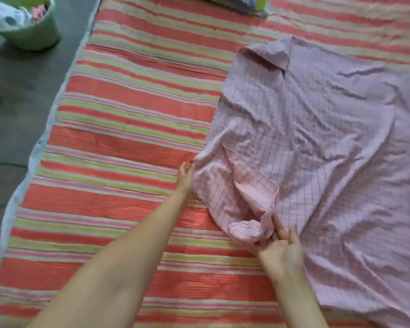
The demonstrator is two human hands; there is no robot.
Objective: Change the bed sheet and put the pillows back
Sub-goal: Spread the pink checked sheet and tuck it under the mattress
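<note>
Our left hand (pixel 186 177) pinches the pink checked sheet's (pixel 317 138) edge; our right hand (pixel 282 247) grips a bunched corner. We've only begun spreading it over the striped mattress (pixel 128 138); pillows remain.

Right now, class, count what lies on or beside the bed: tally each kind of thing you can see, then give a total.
Striped red, green and pink bed covers: 1
Crumpled lilac checked cloth sheets: 1
Pale green round baskets on the floor: 1
Bare hands: 2, the left hand and the right hand, both at the sheet's edge
Total: 5
</note>
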